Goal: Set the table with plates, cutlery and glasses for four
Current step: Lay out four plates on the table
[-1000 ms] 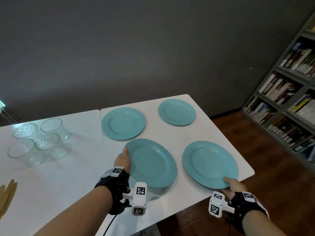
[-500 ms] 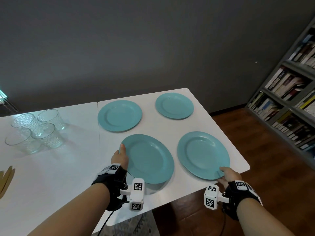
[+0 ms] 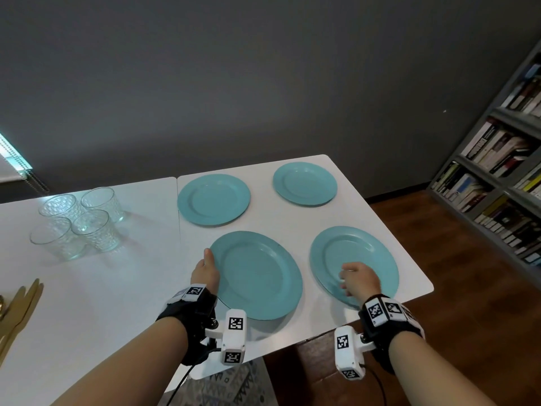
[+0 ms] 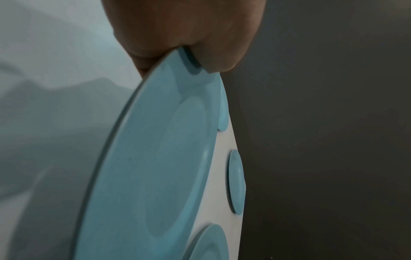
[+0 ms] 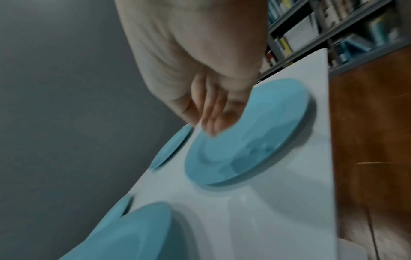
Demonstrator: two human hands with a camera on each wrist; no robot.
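Left hand (image 3: pixel 205 269) pinches near-left teal plate (image 3: pixel 257 273) rim, thumb on top. Right hand (image 3: pixel 358 278) loosely curled above near-right plate (image 3: pixel 369 253), holding nothing. Book spines (image 3: pixel 494 148) unreadable.

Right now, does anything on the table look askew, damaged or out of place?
Nothing is damaged or spilled. The near-left plate overhangs the table edge, with the left hand pinching its rim. Four glasses sit bunched at the left, not yet distributed.
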